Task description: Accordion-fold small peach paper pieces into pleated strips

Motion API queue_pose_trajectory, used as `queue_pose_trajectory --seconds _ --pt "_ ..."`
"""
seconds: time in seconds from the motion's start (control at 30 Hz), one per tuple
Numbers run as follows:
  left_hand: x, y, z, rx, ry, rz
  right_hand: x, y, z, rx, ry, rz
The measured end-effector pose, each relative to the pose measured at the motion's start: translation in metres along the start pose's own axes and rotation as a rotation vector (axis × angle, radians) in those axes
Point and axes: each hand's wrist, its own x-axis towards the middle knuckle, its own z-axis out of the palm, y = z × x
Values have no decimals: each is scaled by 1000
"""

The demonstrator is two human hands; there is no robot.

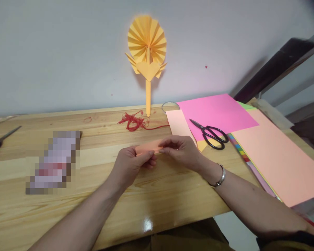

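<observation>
Two hands are pinching one folded orange paper strip (148,146) just over the wooden table (157,202): left hand (132,164) on its left end, right hand (183,152) on its right. Likely mid-crease; next fold is calling for matched edges and firm fingertip pressure.
</observation>
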Motion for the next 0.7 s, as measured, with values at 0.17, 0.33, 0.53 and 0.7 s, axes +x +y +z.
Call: queue_pose_trajectory --seconds 0.17,0.33,0.53,0.7 --pt "0 1 1 11 8 8 0 -2 0 -42 15 -51" --pt "0 -1 1 -11 3 16 0 -2 0 -67 21 -50" --pt "1 -3 -1 -37 -17 30 -1 -2 0 -91 43 -32" --pt "2 -3 -1 -113 -83 -20 -1 -2 -1 -132 47 -49"
